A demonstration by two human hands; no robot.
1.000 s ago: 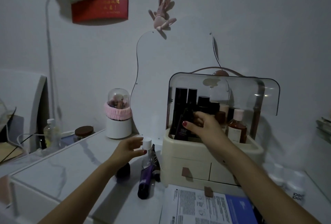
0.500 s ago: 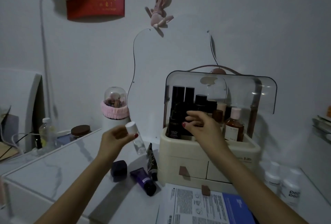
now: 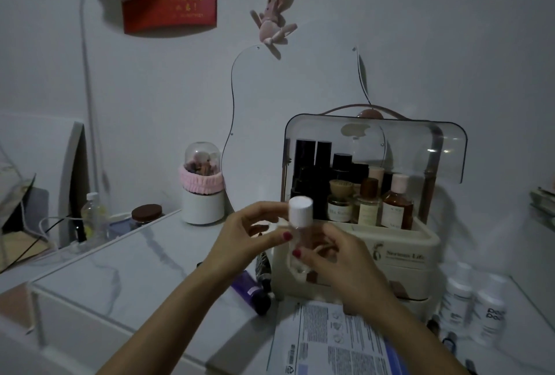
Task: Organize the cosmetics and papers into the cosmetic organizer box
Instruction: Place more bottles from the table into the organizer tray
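Observation:
A small clear bottle with a white cap [image 3: 300, 215] is held upright in front of the cream cosmetic organizer box [image 3: 420, 242]. My left hand [image 3: 249, 239] pinches it from the left and my right hand [image 3: 339, 263] grips its lower part from the right. The box's clear lid [image 3: 444, 152] is raised, and several dark and amber bottles [image 3: 396, 206] stand inside. A purple tube [image 3: 250, 293] and a black tube [image 3: 263, 268] lie on the table left of the box. A printed paper [image 3: 333, 344] lies in front of the box.
Two white bottles [image 3: 474, 308] stand right of the box. A white jar with a pink band and clear dome [image 3: 202, 191] sits at the back, beside a wall mirror [image 3: 294, 98]. A brown-lidded jar [image 3: 147, 213] and a small plastic bottle [image 3: 93, 215] stand at the back left.
My left hand carried the white-capped bottle up and right toward the box. My right hand left the bottles inside the box, came down and took hold of the small bottle too.

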